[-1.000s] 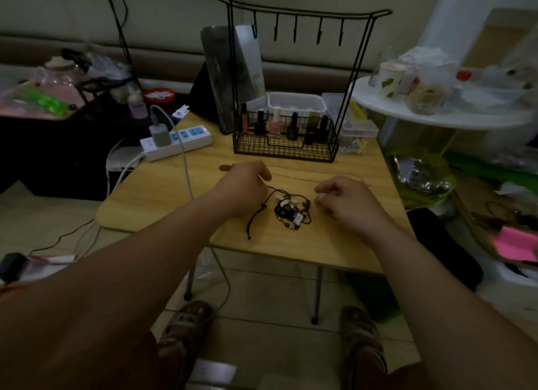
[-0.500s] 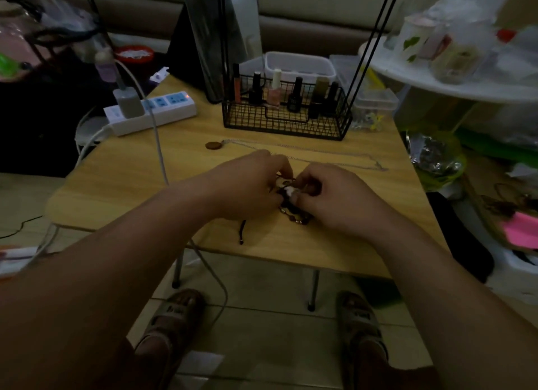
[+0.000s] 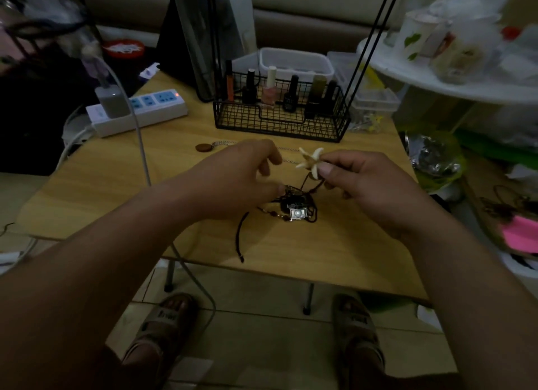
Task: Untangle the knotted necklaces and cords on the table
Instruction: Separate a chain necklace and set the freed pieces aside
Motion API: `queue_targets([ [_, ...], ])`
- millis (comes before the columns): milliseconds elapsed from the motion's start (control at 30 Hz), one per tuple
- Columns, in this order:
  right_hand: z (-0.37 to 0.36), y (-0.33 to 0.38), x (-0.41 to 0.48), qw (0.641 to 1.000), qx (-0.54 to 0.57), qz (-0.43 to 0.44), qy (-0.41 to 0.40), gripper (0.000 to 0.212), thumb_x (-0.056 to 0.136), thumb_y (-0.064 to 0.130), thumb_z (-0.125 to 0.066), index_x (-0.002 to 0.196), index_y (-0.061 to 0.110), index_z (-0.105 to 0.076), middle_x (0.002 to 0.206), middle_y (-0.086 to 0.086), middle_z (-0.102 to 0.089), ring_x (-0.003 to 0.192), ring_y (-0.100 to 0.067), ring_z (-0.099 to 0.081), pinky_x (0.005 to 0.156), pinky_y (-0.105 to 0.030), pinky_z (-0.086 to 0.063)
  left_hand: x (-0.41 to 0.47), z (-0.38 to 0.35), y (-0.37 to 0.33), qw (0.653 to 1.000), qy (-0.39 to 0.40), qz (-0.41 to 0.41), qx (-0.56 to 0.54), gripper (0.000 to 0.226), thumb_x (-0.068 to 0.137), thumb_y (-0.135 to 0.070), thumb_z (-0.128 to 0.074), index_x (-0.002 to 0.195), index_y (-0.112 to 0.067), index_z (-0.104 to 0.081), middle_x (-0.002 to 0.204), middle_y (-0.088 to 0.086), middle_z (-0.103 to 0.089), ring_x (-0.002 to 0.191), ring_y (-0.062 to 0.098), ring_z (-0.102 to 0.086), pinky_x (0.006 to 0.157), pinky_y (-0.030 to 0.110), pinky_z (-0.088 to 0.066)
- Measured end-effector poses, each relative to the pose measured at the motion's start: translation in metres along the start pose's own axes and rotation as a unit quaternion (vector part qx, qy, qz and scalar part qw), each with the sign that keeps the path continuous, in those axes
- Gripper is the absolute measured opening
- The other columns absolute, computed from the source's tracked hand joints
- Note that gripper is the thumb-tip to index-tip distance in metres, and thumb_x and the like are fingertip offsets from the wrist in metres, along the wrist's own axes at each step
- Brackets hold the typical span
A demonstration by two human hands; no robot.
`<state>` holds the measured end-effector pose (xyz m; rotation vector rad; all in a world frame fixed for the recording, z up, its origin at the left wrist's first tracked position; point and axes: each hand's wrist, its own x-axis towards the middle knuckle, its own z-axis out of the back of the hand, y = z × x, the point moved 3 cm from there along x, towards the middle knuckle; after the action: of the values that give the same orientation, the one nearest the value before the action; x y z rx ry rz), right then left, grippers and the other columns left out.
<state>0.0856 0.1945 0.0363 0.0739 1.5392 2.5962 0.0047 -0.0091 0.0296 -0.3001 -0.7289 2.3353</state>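
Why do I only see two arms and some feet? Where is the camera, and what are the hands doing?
The camera sits on the person's head and looks down, so you see their own arms. The right hand pinches a pale star-shaped pendant, lifted above the wooden table. Its cord runs down into a tangle of cords lying on the table. The left hand touches that tangle with its thumb; whether it pinches a cord is unclear. Behind stand a wire basket of small bottles and a power strip.

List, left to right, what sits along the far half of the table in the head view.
Power strip → brown disc → wire basket → clear boxes.
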Motion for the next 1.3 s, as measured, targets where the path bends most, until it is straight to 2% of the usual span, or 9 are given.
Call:
queue_targets([
  [133,-0.003,0.007,0.0,0.998,0.053,0.01,-0.027,0.017,0.103,0.025,-0.06,0.104,0.024,-0.077,0.097,0.004,-0.078,0.081,-0.003,-0.066,0.074,-0.025,-0.047,0.002,-0.007,-0.02,0.996,-0.007,-0.034,-0.079,0.04,0.093,-0.042,-0.073,0.131,-0.035,-0.06,0.119,-0.021,-0.062,0.106,-0.002,-0.059,0.075,0.015,-0.047],
  [233,-0.005,0.01,0.003,0.985,0.173,0.011,-0.02,0.016,0.105,0.02,-0.057,0.103,0.018,-0.073,0.093,0.0,-0.076,0.082,-0.012,-0.066,0.073,-0.03,-0.048,0.005,-0.015,-0.026,0.994,0.012,-0.034,-0.104,0.02,0.096,-0.036,-0.072,0.115,-0.031,-0.07,0.106,-0.017,-0.068,0.096,-0.003,-0.063,0.072,0.012,-0.047],
  [433,0.011,0.009,0.008,0.916,0.395,-0.009,-0.065,0.016,0.106,0.02,-0.051,0.11,0.016,-0.066,0.082,0.001,-0.067,0.092,-0.017,-0.07,0.083,-0.034,-0.053,0.007,-0.005,-0.024,0.973,0.024,-0.002,-0.23,0.007,0.101,-0.026,-0.066,0.101,-0.019,-0.068,0.099,-0.004,-0.079,0.104,0.027,-0.073,0.1,0.052,-0.055],
  [633,0.022,0.005,0.01,0.853,0.505,-0.038,-0.124,0.02,0.108,0.023,-0.048,0.107,0.013,-0.065,0.07,0.003,-0.056,0.067,-0.012,-0.063,0.071,-0.03,-0.059,0.008,0.0,-0.014,0.965,0.027,0.021,-0.26,0.004,0.102,-0.017,-0.064,0.104,-0.015,-0.065,0.091,0.004,-0.078,0.089,0.014,-0.076,0.093,0.038,-0.058],
  [767,0.023,-0.006,0.007,0.917,0.362,-0.085,-0.144,0.02,0.108,0.023,-0.051,0.11,0.011,-0.067,0.071,0.0,-0.058,0.067,-0.016,-0.063,0.064,-0.032,-0.058,0.008,0.004,-0.008,0.971,-0.009,0.037,-0.237,0.005,0.102,-0.024,-0.064,0.1,-0.021,-0.067,0.084,-0.004,-0.064,0.069,0.005,-0.061,0.063,0.021,-0.052],
  [933,0.009,-0.011,0.0,0.989,0.051,-0.111,-0.086,0.017,0.105,0.024,-0.057,0.097,0.017,-0.071,0.08,-0.001,-0.071,0.075,-0.02,-0.072,0.065,-0.033,-0.056,0.007,0.006,-0.004,0.981,-0.039,0.032,-0.187,0.007,0.102,-0.027,-0.063,0.1,-0.03,-0.069,0.095,-0.001,-0.068,0.073,0.009,-0.06,0.07,0.035,-0.057],
  [1133,-0.001,-0.008,-0.004,0.975,-0.208,-0.057,-0.051,0.012,0.102,0.035,-0.061,0.097,0.029,-0.07,0.099,0.01,-0.067,0.091,-0.01,-0.062,0.071,-0.03,-0.045,0.003,0.017,-0.003,0.983,0.004,0.02,-0.184,0.032,0.102,0.002,-0.051,0.115,-0.022,-0.068,0.101,-0.002,-0.076,0.087,0.01,-0.074,0.071,0.021,-0.059],
  [1200,-0.004,-0.009,-0.003,0.968,-0.238,-0.042,-0.061,0.009,0.101,0.035,-0.062,0.108,0.031,-0.067,0.106,0.013,-0.062,0.095,-0.007,-0.059,0.073,-0.028,-0.044,0.002,0.018,-0.003,0.982,0.008,0.014,-0.189,0.036,0.101,0.007,-0.049,0.115,-0.019,-0.068,0.1,0.001,-0.077,0.088,0.012,-0.076,0.07,0.019,-0.059],
  [1300,-0.014,-0.005,-0.001,0.957,-0.286,0.02,-0.041,0.036,0.097,0.03,-0.065,0.133,0.032,-0.06,0.12,0.013,-0.054,0.111,-0.005,-0.052,0.086,-0.024,-0.042,0.001,0.019,-0.006,0.983,0.006,-0.003,-0.186,0.037,0.1,0.009,-0.049,0.116,-0.019,-0.068,0.099,0.001,-0.077,0.087,0.012,-0.076,0.068,0.02,-0.06],
])
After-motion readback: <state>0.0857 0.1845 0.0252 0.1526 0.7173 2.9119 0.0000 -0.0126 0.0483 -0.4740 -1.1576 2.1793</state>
